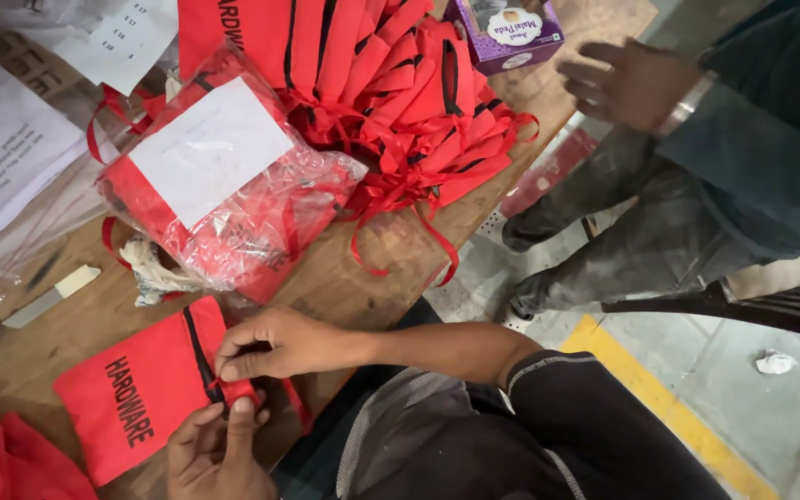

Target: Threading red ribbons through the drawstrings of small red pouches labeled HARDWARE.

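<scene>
A flat red fabric pouch (131, 398) with black lettering and a black stripe lies on the wooden table (344, 278) near its front edge. My right hand (275, 344) reaches across from the right and pinches the pouch's drawstring end. Just below it, my left hand (215, 456) holds the same end from underneath, with its fingertips against the red fabric. Both hands meet at the pouch's right edge.
A clear plastic bundle of red pouches (233, 194) with a white sheet on top lies behind, and a loose pile of red pouches (400, 93) beyond it. Another person's hand (627, 83) hovers beside a purple box (506, 32). Papers (2, 157) lie at the left. A yellow floor line (659, 398) runs at the right.
</scene>
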